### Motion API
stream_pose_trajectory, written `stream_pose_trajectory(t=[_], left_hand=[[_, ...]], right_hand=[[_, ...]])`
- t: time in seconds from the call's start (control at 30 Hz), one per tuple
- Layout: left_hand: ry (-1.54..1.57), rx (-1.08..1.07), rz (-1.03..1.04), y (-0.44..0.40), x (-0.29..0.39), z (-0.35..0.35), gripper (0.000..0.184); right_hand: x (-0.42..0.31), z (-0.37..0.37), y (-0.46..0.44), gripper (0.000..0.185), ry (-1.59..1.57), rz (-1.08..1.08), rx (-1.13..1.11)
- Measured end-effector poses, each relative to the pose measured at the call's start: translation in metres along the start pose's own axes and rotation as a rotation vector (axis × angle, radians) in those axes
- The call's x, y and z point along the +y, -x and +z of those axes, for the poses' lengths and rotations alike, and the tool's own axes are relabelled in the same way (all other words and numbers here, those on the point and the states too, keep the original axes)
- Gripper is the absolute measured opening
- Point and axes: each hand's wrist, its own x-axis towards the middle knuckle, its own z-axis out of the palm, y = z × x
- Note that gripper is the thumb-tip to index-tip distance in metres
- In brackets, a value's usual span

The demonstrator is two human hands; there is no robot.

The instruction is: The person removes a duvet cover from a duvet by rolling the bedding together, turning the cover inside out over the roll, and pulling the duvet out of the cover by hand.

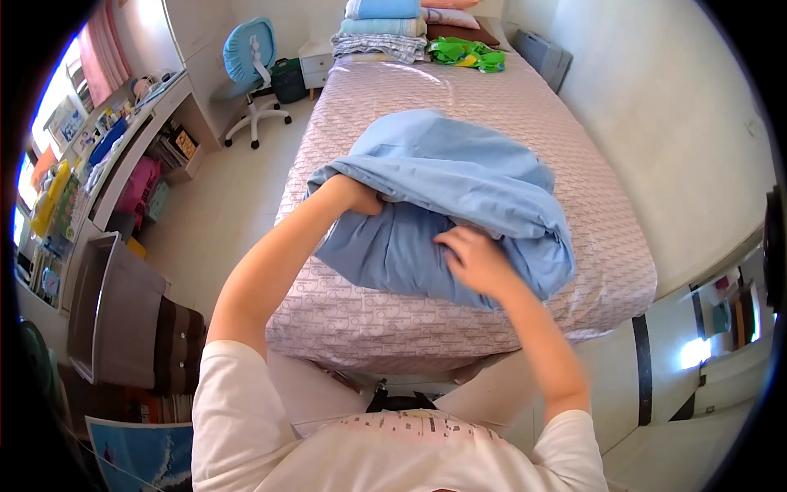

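A bulky light blue quilt (410, 246) lies bunched and partly folded over itself on the bed. Its upper layer makes a loose flap with a long edge facing me. At the left end of that edge, my left hand (362, 197) is closed on the cloth, its fingers partly hidden under the flap. My right hand (475, 258) rests at the front of the bundle, right of the middle. Its bent fingers pinch the fabric just under the flap.
The bed (320, 320) has a pale patterned cover. Folded bedding (381, 29), pillows (451, 18) and a green cloth (466, 54) lie at its far end. Left are a blue swivel chair (250, 49), a cluttered desk (135, 135) and a grey bin (123, 312). A wall runs along the right.
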Motion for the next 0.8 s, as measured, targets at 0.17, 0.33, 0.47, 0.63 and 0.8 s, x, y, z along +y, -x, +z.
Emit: stream_pose_trajectory(t=[0.17,0.33,0.47,0.63,0.8], left_hand=[[0.341,0.084,0.096,0.017,-0.012,-0.018,0.065],[1.033,-0.110,-0.043,0.071,-0.021,-0.048,0.051],[1.259,-0.108,0.123,0.101,-0.012,-0.016,0.031],[1.220,0.050,0.128,0.118,-0.007,0.002,0.030],[0.912,0.129,0.132,0.115,0.022,0.014,0.048]], right_hand=[[0.035,0.028,-0.057,0.061,0.192,0.012,0.283],[0.027,0.030,-0.070,0.073,0.140,-0.038,0.193],[0.024,0.048,-0.029,0.082,-0.062,-0.084,0.310],[0.003,0.075,0.042,0.079,-0.144,-0.092,0.260],[0.003,0.109,0.063,0.055,0.212,-0.508,0.685]])
